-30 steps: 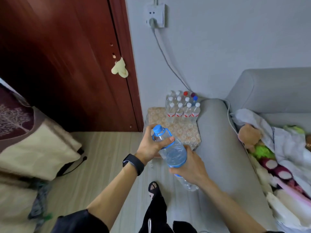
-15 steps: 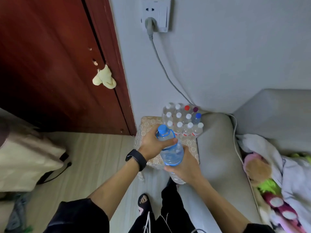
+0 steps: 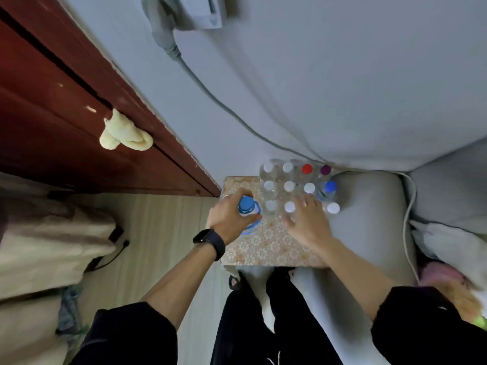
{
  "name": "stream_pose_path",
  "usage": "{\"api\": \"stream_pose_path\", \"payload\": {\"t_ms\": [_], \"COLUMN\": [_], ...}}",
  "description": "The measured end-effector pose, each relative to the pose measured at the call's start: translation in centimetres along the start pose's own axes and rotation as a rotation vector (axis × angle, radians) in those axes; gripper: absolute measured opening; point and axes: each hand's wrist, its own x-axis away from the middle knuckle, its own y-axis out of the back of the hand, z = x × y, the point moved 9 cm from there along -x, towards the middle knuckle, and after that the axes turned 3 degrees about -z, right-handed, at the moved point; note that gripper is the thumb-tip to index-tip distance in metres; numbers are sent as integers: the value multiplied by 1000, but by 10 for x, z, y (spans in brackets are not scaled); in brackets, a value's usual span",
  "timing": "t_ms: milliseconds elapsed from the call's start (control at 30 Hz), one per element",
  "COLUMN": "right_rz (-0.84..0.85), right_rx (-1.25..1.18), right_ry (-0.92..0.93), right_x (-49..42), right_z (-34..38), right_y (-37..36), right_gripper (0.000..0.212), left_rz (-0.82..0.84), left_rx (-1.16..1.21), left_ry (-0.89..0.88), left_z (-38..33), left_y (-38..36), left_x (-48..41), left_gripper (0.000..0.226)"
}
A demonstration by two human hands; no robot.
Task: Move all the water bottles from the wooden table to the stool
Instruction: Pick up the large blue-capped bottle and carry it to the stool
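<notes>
A stool [image 3: 266,248] with a floral patterned top stands against the wall beside a grey sofa arm. Several clear water bottles [image 3: 288,187] with white, red, purple and blue caps stand upright in rows on its far half. My left hand [image 3: 228,218] grips a larger blue-capped bottle [image 3: 247,209] upright, at the left end of the front row, its base on or just above the stool top. My right hand [image 3: 307,222] is off that bottle, fingers spread, resting over the stool top against the front-row bottles. The wooden table is out of view.
The grey sofa arm [image 3: 369,225] borders the stool on the right. A dark red door [image 3: 66,114] with a yellow cloth [image 3: 123,134] on its handle stands at the left. A grey cable [image 3: 210,96] runs down the wall from a socket. Bags lie on the floor at the left.
I have stepped closer to the stool and lowered the blue-capped bottle onto its left side. My right hand has let go of the bottle's base and moved to the front-row bottles.
</notes>
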Motion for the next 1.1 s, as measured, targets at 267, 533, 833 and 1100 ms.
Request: {"api": "stream_pose_path", "payload": {"t_ms": [267,533,833,1100], "right_rz": [-1,-60,-67,-58], "right_rx": [58,198,231,229], "right_ry": [55,55,36,24], "right_x": [-76,-79,-78,-80], "right_z": [3,-21,-14,-16], "right_y": [-41,-77,-71,-73], "right_gripper": [73,77,78,75], "left_rz": [160,244,53,-129], "left_rx": [-121,-134,-235,35], "left_ry": [-104,-120,-80,160], "left_z": [20,45,51,63], "left_y": [-43,-62,-27,-34], "left_x": [-81,-109,-107,-103], "left_gripper": [38,46,47,49]}}
